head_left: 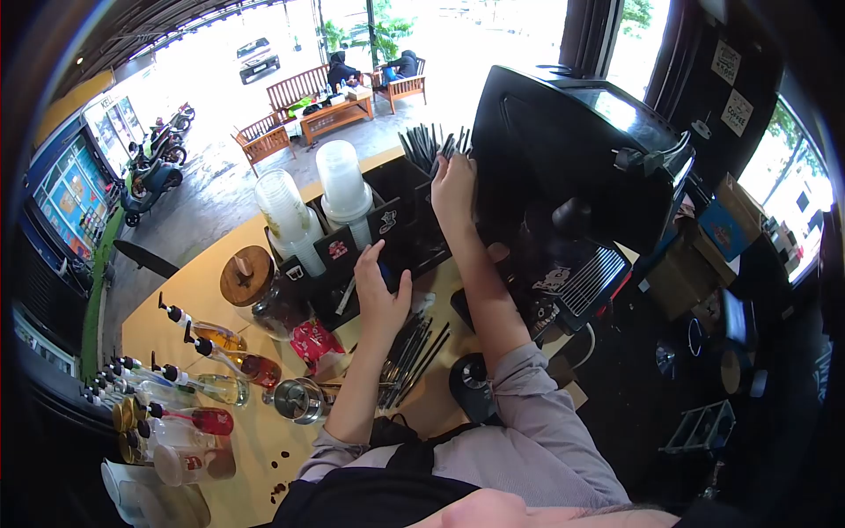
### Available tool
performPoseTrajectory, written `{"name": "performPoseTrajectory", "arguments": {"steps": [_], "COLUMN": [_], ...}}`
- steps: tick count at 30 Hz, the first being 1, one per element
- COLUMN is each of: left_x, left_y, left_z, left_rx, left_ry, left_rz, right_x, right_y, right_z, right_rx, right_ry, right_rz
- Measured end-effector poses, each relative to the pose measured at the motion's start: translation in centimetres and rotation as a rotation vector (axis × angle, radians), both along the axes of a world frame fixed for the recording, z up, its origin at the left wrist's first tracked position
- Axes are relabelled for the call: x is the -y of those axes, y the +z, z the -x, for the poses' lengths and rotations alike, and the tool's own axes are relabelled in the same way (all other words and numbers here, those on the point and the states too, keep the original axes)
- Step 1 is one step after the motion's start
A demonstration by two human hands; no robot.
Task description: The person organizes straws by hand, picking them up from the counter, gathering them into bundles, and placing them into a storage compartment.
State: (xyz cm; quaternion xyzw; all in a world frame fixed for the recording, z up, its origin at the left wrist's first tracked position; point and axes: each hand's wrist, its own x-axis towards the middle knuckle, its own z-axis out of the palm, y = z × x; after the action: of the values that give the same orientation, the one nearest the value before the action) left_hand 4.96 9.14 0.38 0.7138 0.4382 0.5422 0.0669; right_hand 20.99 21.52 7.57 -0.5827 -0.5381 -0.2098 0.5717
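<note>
My right hand point(453, 185) reaches to the far edge of the counter, fingers closed around the lower part of some black straws point(424, 148) that stand upright in a black holder. Exactly how many straws the fingers grip is hidden. My left hand point(385, 295) hovers in front of the black organizer point(338, 249), its thumb and fingers apart and nothing in it. Below it, a loose pile of black straws point(414, 365) lies on the counter. Stacks of clear plastic cups point(283, 207) and white cups point(339, 176) stand in the organizer.
A black coffee machine point(563, 158) rises on the right. At left are a wooden-lidded jar point(249, 280), a red packet point(314, 343), a metal pitcher point(297, 400) and several syrup pump bottles point(260, 370). Beyond the counter, people sit near a wooden table point(336, 116).
</note>
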Motion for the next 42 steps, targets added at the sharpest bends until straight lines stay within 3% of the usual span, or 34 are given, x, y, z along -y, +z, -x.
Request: {"name": "performPoseTrajectory", "arguments": {"steps": [2, 5, 11, 15, 17, 21, 25, 29, 37, 40, 42], "left_x": [-0.1, -0.3, -0.3, 0.2, 0.2, 0.5, 1.1, 2.9, 8.4, 10.4, 11.8], "left_y": [-0.5, -1.1, -2.2, -2.0, -2.4, -2.3, -2.2, -2.2, -7.0, -9.2, -10.1], "left_z": [0.3, 0.5, 0.7, 0.9, 1.0, 1.2, 1.6, 2.1, 4.8, 5.6, 5.9], "left_rx": [-0.014, -0.039, -0.071, -0.108, -0.101, -0.137, -0.202, -0.309, -0.522, -0.666, -0.624], "left_ry": [0.003, 0.001, 0.005, 0.014, 0.018, 0.073, 0.094, 0.112, 0.159, 0.144, 0.152], "left_rz": [-0.003, 0.011, 0.064, 0.090, 0.101, 0.141, 0.098, 0.095, 0.347, 0.510, 0.530], "right_x": [-0.6, -1.8, -3.4, -3.5, -2.8, 2.6, 8.0, 12.6, 18.3, 20.0, 21.2], "right_y": [-0.5, -1.1, -0.9, -1.5, -2.4, -0.6, -1.9, -5.0, -14.6, -17.1, -18.5], "right_z": [0.3, 0.5, 0.3, 0.0, 0.0, 2.0, 4.4, 5.5, 5.7, 5.6, 6.3], "right_rx": [0.034, 0.063, 0.033, 0.021, 0.012, 0.052, 0.135, 0.172, 0.239, 0.381, 0.378], "right_ry": [-0.120, -0.171, -0.132, -0.100, -0.059, 0.002, 0.265, 0.436, 0.857, 0.972, 0.993], "right_rz": [0.231, 0.361, 0.706, 0.717, 0.402, 0.330, 0.225, 0.293, 0.730, 0.783, 0.768]}}
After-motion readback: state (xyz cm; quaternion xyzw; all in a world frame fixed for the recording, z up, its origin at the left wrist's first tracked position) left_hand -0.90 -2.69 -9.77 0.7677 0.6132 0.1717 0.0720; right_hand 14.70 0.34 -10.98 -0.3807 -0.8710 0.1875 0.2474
